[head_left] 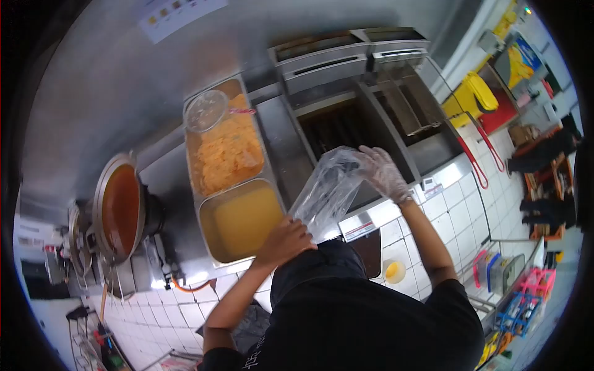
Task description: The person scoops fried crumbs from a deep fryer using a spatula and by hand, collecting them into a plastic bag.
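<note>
A clear plastic bag point(325, 191) stretches between my two hands, over the front of the fryer. My bare left hand point(286, 245) is closed on its near end, beside the tray of yellow liquid point(242, 217). My right hand point(382, 174) wears a thin clear glove. Its fingers hold the far upper end of the bag, above the fryer's front edge. Glare on the plastic partly hides how those fingertips grip.
Left of the fryer point(339, 127) stands a tray of orange crumbly coating point(226, 154) with a clear round bowl point(207, 111) in it. A pot of reddish-brown liquid point(120, 207) is farther left. A fryer basket point(408, 102) with red handles point(475, 164) sits at right.
</note>
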The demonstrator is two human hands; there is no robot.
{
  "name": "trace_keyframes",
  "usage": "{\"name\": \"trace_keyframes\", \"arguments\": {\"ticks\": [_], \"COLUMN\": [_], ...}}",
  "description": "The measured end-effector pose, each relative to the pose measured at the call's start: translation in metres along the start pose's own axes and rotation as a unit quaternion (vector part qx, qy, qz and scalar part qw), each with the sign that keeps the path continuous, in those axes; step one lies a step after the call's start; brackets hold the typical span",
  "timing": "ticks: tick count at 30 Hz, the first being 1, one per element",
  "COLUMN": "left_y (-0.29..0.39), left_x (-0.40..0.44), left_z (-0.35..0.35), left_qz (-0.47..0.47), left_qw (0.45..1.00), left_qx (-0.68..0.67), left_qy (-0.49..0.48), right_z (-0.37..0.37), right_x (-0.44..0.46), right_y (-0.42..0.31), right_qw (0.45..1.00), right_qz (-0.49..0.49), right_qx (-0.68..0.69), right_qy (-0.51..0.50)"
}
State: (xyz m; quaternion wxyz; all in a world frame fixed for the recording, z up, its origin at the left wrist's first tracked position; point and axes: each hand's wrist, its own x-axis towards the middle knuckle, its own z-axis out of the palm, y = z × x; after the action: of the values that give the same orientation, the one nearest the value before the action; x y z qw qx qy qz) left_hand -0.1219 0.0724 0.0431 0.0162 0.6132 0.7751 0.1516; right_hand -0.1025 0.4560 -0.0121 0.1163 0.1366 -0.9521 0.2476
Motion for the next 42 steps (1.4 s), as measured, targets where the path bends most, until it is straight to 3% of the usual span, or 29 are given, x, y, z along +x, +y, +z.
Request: {"name": "trace_keyframes", "arguments": {"ticks": [1, 3, 5, 6, 7, 9, 10, 11, 12, 14, 16, 18, 20, 23, 27, 29, 30, 31, 32, 33, 34, 35, 36, 38, 40, 42], "left_y": [0.012, 0.027, 0.029, 0.022, 0.011, -0.006, -0.011, -0.016, -0.026, -0.060, -0.071, -0.067, -0.052, -0.046, -0.032, -0.042, -0.048, -0.056, -0.065, -0.075, -0.083, -0.088, -0.089, -0.085, -0.070, -0.054], "left_x": [0.008, 0.018, 0.035, 0.038, 0.044, 0.064, 0.071, 0.074, 0.070, 0.069, 0.071, 0.076, 0.077, 0.080, 0.091, 0.088, 0.090, 0.085, 0.080, 0.085, 0.085, 0.077, 0.072, 0.066, 0.062, 0.065], "left_z": [0.014, 0.026, 0.028, 0.036, 0.044, 0.062, 0.073, 0.082, 0.102, 0.142, 0.140, 0.143, 0.148, 0.159, 0.134, 0.124, 0.123, 0.128, 0.132, 0.137, 0.145, 0.148, 0.140, 0.126, 0.115, 0.095], "left_qz": [0.000, -0.037, -0.084, -0.163, -0.232, -0.332, -0.304, -0.283, -0.284, -0.298, -0.369, -0.369, -0.297, -0.267, -0.330, -0.363, -0.341, -0.327, -0.355, -0.370, -0.335, -0.304, -0.286, -0.283, -0.340, -0.403], "left_qw": [0.999, 0.993, 0.979, 0.966, 0.946, 0.900, 0.924, 0.934, 0.934, 0.914, 0.877, 0.885, 0.929, 0.948, 0.922, 0.904, 0.911, 0.913, 0.901, 0.878, 0.893, 0.903, 0.915, 0.919, 0.908, 0.892], "left_qx": [-0.017, -0.110, -0.186, -0.189, -0.195, -0.186, -0.096, -0.002, -0.077, -0.218, -0.298, -0.271, -0.139, -0.048, 0.005, 0.017, -0.009, -0.030, -0.125, -0.225, -0.178, -0.125, -0.093, -0.063, -0.061, -0.048], "left_qy": [-0.041, -0.029, 0.012, 0.065, 0.117, 0.214, 0.212, 0.217, 0.203, 0.168, 0.079, 0.078, 0.174, 0.165, 0.203, 0.225, 0.233, 0.242, 0.217, 0.203, 0.243, 0.275, 0.271, 0.267, 0.239, 0.201], "right_z": [-0.003, 0.004, 0.030, 0.066, 0.075, 0.083, 0.066, 0.049, 0.046, 0.073, 0.085, 0.086, 0.088, 0.102, 0.085, 0.083, 0.091, 0.077, 0.077, 0.086, 0.100, 0.083, 0.081, 0.094, 0.113, 0.118], "right_x": [0.008, 0.022, 0.015, 0.004, 0.001, 0.003, 0.002, 0.002, 0.002, 0.001, -0.001, -0.011, -0.019, -0.021, -0.023, -0.025, -0.024, -0.019, -0.018, -0.017, -0.017, -0.017, -0.013, -0.017, -0.023, -0.022], "right_y": [-0.012, -0.015, -0.013, 0.020, 0.010, 0.007, -0.011, -0.022, -0.032, -0.021, -0.017, -0.018, -0.019, -0.015, -0.022, -0.021, -0.020, -0.026, -0.016, -0.003, 0.003, -0.005, -0.002, 0.028, 0.049, 0.035], "right_qw": [0.978, 0.995, 0.994, 0.990, 0.995, 0.994, 0.991, 0.990, 0.982, 0.984, 0.983, 0.977, 0.973, 0.971, 0.954, 0.799, 0.571, 0.604, 0.579, 0.605, 0.618, 0.633, 0.666, 0.861, 0.874, 0.935], "right_qz": [-0.046, 0.076, 0.068, -0.107, 0.022, 0.000, -0.009, 0.025, 0.049, 0.047, 0.060, 0.074, 0.066, 0.019, 0.005, 0.038, 0.066, 0.146, 0.085, 0.012, -0.061, 0.074, 0.142, 0.112, 0.103, 0.070], "right_qx": [-0.202, 0.044, 0.082, 0.020, 0.065, 0.064, 0.046, 0.101, 0.170, 0.152, 0.154, 0.176, 0.197, 0.202, 0.246, 0.575, 0.807, 0.776, 0.805, 0.783, 0.763, 0.750, 0.710, 0.467, 0.456, 0.334], "right_qy": [-0.002, -0.052, 0.012, 0.090, 0.077, 0.093, 0.129, 0.099, 0.064, 0.077, 0.083, 0.095, 0.104, 0.125, 0.170, 0.168, 0.135, 0.110, 0.101, 0.142, 0.180, 0.178, 0.177, 0.166, 0.135, 0.101]}}
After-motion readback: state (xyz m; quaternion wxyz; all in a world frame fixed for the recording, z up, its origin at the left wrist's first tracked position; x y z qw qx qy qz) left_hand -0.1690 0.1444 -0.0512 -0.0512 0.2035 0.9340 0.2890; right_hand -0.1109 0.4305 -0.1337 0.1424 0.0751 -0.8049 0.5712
